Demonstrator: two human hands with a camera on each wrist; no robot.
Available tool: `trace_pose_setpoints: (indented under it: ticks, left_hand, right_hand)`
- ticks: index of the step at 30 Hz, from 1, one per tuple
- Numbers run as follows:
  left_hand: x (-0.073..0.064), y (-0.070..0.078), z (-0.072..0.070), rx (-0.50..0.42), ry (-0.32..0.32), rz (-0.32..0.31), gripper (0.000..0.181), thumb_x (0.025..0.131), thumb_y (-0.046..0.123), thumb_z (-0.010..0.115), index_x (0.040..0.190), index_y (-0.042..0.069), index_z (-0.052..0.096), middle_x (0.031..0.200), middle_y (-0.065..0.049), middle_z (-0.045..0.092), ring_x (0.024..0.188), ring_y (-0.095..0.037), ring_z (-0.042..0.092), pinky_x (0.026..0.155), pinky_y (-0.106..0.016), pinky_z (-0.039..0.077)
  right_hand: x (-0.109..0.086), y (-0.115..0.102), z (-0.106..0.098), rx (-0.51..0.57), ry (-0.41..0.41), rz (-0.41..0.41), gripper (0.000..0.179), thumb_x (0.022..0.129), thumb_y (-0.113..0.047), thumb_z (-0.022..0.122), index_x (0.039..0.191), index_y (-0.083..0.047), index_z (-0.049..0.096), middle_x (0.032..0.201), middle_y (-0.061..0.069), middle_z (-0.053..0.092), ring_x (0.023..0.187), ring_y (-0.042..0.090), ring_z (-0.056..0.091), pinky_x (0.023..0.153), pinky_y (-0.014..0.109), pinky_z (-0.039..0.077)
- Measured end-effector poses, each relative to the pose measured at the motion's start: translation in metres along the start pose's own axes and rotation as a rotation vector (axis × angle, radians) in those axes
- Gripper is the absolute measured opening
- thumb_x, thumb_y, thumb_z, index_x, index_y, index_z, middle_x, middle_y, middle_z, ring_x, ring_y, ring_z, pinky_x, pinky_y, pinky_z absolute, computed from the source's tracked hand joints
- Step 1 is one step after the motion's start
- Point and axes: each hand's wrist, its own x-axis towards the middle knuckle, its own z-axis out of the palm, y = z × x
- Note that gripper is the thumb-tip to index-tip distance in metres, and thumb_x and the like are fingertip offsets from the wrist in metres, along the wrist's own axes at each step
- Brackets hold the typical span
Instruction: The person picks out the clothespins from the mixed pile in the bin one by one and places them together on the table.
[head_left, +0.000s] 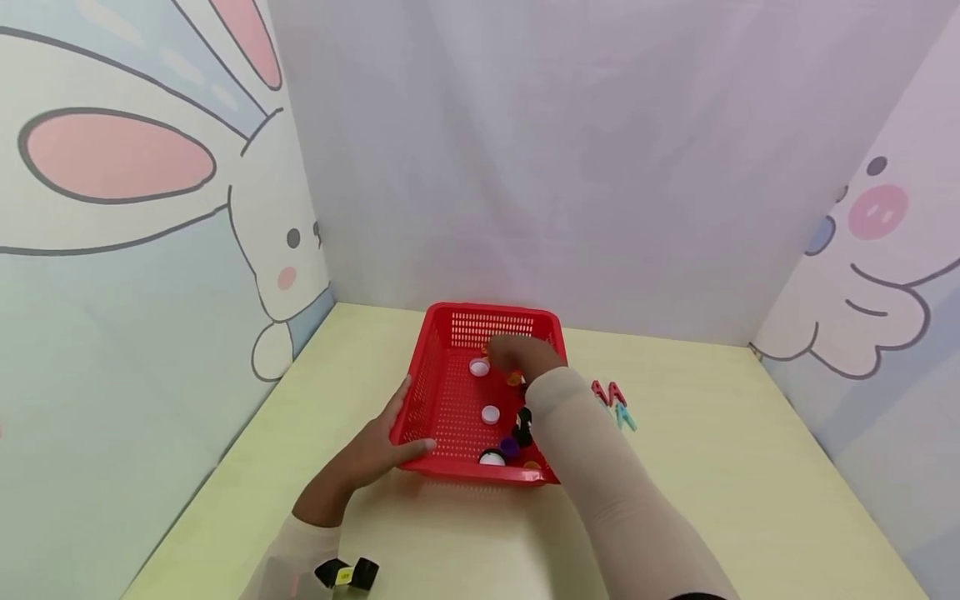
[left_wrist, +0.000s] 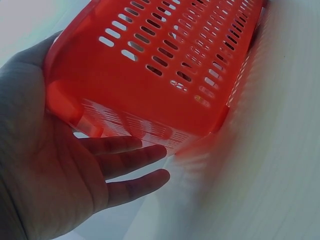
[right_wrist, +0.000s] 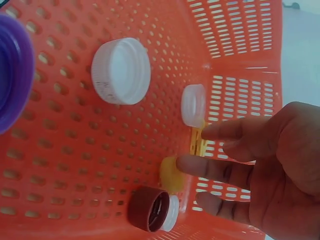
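A red perforated basket [head_left: 420,375] stands on the table. My left hand [head_left: 371,450] rests at its near left corner, thumb over the rim and straight, spread fingers along the outside. My right hand [right_wrist: 280,175] reaches down inside the far part of the basket, fingers apart. In the right wrist view its fingertips are right beside a yellow slatted piece [right_wrist: 198,145] and a yellow cap [right_wrist: 171,175]. A translucent white cap [right_wrist: 194,105] lies just beyond them. Nearby are a dark brown cap [right_wrist: 145,209] and a ribbed white cap [right_wrist: 122,72].
Near the basket's front lie a purple cap [head_left: 510,448] and a white cap with a dark rim [head_left: 492,458]. Right of the basket are red clothespins [head_left: 617,393] and a teal clothespin [head_left: 625,417]. A grey curtain [head_left: 525,167] hangs behind; printed panels flank the table [head_left: 675,467].
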Motion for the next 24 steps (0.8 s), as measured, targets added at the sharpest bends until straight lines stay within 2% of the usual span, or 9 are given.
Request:
trace_pose_setpoints:
  ticks: [4, 10, 14, 17, 22, 24]
  left_hand:
    - [-0.002, 0.0, -0.002, 0.007, -0.012, -0.002, 0.128, 0.086, 0.028, 0.091, 0.177, 0.025, 0.001, 0.167, -0.02, 0.041, 0.149, -0.044, 0.047, 0.097, -0.049, 0.067]
    - [0.001, 0.001, -0.002, 0.003, -0.012, 0.009, 0.129, 0.085, 0.03, 0.092, 0.177, 0.025, 0.002, 0.166, -0.019, 0.041, 0.148, -0.044, 0.048, 0.097, -0.048, 0.067]
    - [0.003, 0.0, -0.002, 0.0, -0.024, 0.01, 0.127, 0.086, 0.029, 0.091, 0.177, 0.025, 0.002, 0.166, -0.02, 0.042, 0.148, -0.044, 0.048, 0.096, -0.049, 0.067]
    - [0.002, 0.0, -0.002, 0.007, -0.015, 0.006, 0.127, 0.086, 0.029, 0.091, 0.177, 0.025, 0.002, 0.165, -0.02, 0.042, 0.147, -0.044, 0.049, 0.097, -0.049, 0.067]
    - [0.002, -0.001, 0.001, 0.021, 0.007, -0.004, 0.128, 0.085, 0.03, 0.092, 0.177, 0.025, 0.003, 0.165, -0.019, 0.043, 0.147, -0.042, 0.05, 0.097, -0.048, 0.067]
    - [0.001, -0.001, 0.001, 0.027, 0.011, -0.005, 0.128, 0.085, 0.03, 0.092, 0.177, 0.025, 0.003, 0.165, -0.018, 0.044, 0.146, -0.042, 0.051, 0.097, -0.048, 0.067]
  right_hand:
    - [-0.031, -0.004, 0.003, -0.065, 0.005, -0.003, 0.089, 0.061, -0.018, 0.101, 0.138, -0.013, 0.055, 0.143, 0.015, 0.069, 0.123, 0.041, 0.074, 0.088, 0.059, 0.068]
    - [-0.056, -0.006, 0.004, -0.026, 0.059, 0.001, 0.084, 0.061, -0.012, 0.098, 0.134, -0.013, 0.057, 0.137, 0.016, 0.072, 0.113, 0.041, 0.075, 0.076, 0.058, 0.069]
    - [-0.054, -0.003, 0.005, 0.036, 0.065, 0.023, 0.085, 0.061, -0.013, 0.098, 0.134, -0.014, 0.056, 0.14, 0.015, 0.072, 0.116, 0.042, 0.076, 0.08, 0.06, 0.069]
    - [-0.048, -0.002, 0.006, 0.046, 0.055, 0.017, 0.087, 0.061, -0.015, 0.1, 0.136, -0.014, 0.055, 0.141, 0.016, 0.071, 0.121, 0.043, 0.075, 0.086, 0.061, 0.068]
    - [-0.034, 0.0, 0.005, 0.056, 0.04, -0.008, 0.091, 0.059, -0.021, 0.103, 0.137, -0.016, 0.055, 0.137, 0.014, 0.072, 0.123, 0.042, 0.074, 0.081, 0.061, 0.068]
    - [-0.022, 0.0, 0.003, -0.021, 0.014, -0.065, 0.09, 0.062, -0.023, 0.103, 0.138, -0.017, 0.056, 0.133, 0.013, 0.072, 0.122, 0.041, 0.074, 0.078, 0.06, 0.069]
